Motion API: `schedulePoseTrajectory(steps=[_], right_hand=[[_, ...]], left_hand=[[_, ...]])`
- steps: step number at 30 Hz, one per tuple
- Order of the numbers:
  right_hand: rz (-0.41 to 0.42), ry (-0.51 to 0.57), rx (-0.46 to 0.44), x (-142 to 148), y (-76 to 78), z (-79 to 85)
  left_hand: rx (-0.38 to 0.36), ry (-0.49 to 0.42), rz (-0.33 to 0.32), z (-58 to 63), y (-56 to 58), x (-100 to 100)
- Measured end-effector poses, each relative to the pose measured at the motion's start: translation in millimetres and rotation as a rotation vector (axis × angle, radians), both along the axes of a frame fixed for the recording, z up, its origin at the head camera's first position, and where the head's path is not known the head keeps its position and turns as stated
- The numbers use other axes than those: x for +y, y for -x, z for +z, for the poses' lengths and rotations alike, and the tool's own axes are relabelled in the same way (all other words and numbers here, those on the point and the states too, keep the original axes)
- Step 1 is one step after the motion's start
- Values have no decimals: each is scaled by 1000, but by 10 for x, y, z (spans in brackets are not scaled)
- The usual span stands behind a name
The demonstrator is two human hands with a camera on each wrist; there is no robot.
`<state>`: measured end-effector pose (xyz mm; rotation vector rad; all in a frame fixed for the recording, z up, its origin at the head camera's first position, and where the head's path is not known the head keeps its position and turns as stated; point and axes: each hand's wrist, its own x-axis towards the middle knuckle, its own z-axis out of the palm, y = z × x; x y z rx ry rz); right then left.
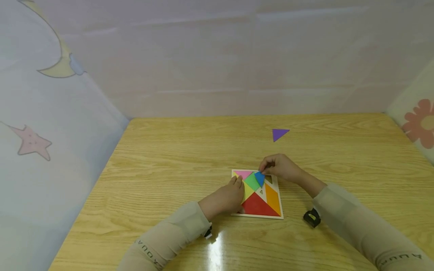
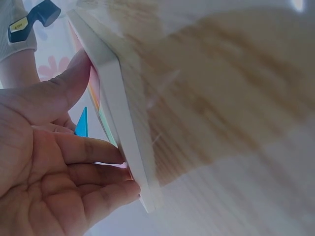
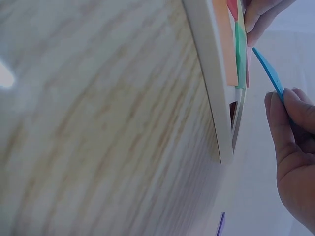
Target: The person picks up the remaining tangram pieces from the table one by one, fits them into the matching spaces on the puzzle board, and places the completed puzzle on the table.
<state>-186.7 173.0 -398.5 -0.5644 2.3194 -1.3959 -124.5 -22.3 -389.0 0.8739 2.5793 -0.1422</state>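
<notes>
A white tangram tray (image 1: pixel 278 195) lies on the table, holding a red triangle (image 1: pixel 257 205), an orange parallelogram (image 1: pixel 272 197), a green square (image 1: pixel 251 182), a pink triangle (image 1: pixel 242 174) and a yellow piece (image 1: pixel 248 191). My left hand (image 1: pixel 230 197) rests over the tray's left side, partly covering the yellow piece; in the left wrist view its thumb and extended fingertips touch the tray edge. Between thumb and fingers, my right hand (image 1: pixel 283 168) pinches a blue tangram piece (image 3: pixel 268 71), tilted above the tray's upper right, where bare recess shows.
A purple triangle (image 1: pixel 279 134) lies on the wooden table (image 1: pixel 169 158) beyond the tray. A black wrist camera (image 1: pixel 312 218) sits by the right sleeve. Printed cloth walls stand behind the table and at both sides.
</notes>
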Motion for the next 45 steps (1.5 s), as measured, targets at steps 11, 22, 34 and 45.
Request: schedulePoseTrajectory(steps=[11, 22, 34, 45], right_hand=[[49, -73, -16, -5, -74, -34], [86, -69, -16, 8, -87, -43], [112, -90, 29, 6, -146, -55], [153, -140, 112, -34, -176, -39]], left_hand=[[2, 2, -11, -38, -19, -5], [37, 31, -40, -10, -2, -16], [34, 19, -57, -19, -15, -16], [38, 18, -58, -10, -7, -20]])
